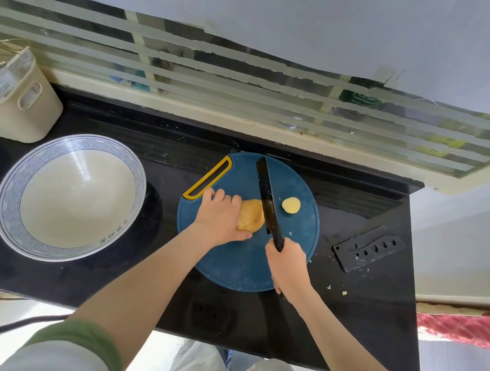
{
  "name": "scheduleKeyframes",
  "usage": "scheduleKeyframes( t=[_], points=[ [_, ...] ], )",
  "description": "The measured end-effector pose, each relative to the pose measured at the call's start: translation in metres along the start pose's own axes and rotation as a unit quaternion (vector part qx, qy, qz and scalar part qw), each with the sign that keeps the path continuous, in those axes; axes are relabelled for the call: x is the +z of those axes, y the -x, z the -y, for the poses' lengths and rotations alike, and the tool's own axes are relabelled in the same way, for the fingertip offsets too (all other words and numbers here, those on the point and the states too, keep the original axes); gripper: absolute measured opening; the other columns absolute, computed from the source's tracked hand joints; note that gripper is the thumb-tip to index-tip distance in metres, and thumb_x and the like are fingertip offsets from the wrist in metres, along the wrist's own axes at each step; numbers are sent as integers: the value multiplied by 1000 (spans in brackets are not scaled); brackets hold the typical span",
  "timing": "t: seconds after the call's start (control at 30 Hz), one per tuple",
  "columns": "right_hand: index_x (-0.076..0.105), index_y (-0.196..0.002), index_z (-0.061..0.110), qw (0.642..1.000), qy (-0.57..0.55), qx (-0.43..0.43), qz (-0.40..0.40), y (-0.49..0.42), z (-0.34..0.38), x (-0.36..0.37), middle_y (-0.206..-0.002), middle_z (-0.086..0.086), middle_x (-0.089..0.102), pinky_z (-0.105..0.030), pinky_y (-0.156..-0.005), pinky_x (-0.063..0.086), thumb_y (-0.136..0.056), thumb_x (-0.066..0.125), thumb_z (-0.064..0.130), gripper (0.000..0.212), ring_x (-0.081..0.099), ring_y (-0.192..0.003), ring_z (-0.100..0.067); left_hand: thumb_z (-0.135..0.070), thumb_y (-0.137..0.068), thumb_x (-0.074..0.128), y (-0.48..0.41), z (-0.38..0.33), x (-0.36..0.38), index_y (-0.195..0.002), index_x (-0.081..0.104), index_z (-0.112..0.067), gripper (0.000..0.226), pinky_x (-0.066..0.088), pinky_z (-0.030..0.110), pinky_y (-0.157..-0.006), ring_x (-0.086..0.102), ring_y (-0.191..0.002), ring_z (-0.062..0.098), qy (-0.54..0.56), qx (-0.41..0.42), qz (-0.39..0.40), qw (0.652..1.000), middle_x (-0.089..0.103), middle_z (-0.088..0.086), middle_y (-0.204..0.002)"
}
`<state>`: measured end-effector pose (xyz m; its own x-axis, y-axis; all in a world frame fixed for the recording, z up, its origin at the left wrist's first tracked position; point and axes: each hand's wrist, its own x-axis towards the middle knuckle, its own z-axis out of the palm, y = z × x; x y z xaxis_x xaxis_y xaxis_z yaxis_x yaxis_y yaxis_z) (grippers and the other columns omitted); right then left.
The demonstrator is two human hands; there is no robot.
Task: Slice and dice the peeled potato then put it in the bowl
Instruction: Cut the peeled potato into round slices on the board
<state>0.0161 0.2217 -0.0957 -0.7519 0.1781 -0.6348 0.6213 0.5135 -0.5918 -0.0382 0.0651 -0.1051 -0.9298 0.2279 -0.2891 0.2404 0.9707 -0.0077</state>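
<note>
head view: bowl (75,193) empty, left of the cutting board (234,264). potato (251,218) mid-board, mostly whole; left hand (219,218) clamps its left end, fingers (219,196) curled over it. right hand (287,265) at the board's near-right edge grips the knife (267,198), blade on the potato's right end. one slice (291,205) off, right of blade. dicing, transfer remain.

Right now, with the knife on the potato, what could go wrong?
The left hand grips the peeled potato close beside the black knife, thumb nearest the blade; a slip could nick it. The potato is rounded, so it might roll as the right hand presses down.
</note>
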Motion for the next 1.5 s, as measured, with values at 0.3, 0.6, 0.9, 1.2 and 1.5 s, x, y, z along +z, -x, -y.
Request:
scheduleKeyframes(
  t=[0.3, 0.6, 0.9, 1.2, 1.5],
  points=[
    [48, -76, 17, 999, 45, 4, 7, -3, 4, -4, -71, -3, 50, -30, -56, 48, -98, 43, 24, 24, 52, -62, -18, -72, -77, 53, -3, 1, -1, -118, 48, -12, 73, 23, 42, -100, 44, -115, 25, 25, 12, 10, 1000, 58, 6, -120],
    [50, -80, 12, 997, 79, 12, 20, -10, -4, 9, -74, -4, 51, -25, -50, 43, -98, 42, 22, 22, 51, -62, -18, -70, -77, 55, -4, 1, 2, -122, 46, -10, 75, 24, 41, -102, 43, -116, 26, 35, 16, 14, 999, 56, 6, -122],
    [48, -87, 9, 982, 181, -46, 15, -19, -3, 9, -77, -1, 49, -25, -59, 38, -99, 41, 23, 19, 49, -69, -16, -73, -77, 52, -4, 6, 3, -121, 45, -12, 75, 24, 42, -97, 43, -116, 24, 61, -17, 26, 998, 58, 5, -119],
    [52, -83, 5, 995, 98, -30, -3, -16, -10, -3, -69, -5, 49, -32, -54, 38, -95, 43, 23, 23, 48, -62, -21, -74, -76, 52, -4, 4, -2, -118, 45, -12, 75, 24, 43, -97, 42, -115, 26, 48, -15, 43, 998, 58, 5, -118],
    [49, -78, 10, 994, 107, -13, -4, -13, -13, -14, -68, -4, 46, -34, -52, 42, -95, 43, 24, 23, 45, -56, -19, -73, -77, 52, 1, 4, -6, -117, 46, -12, 74, 24, 42, -97, 43, -115, 26, 17, -1, 37, 999, 58, 6, -120]
  ],
)
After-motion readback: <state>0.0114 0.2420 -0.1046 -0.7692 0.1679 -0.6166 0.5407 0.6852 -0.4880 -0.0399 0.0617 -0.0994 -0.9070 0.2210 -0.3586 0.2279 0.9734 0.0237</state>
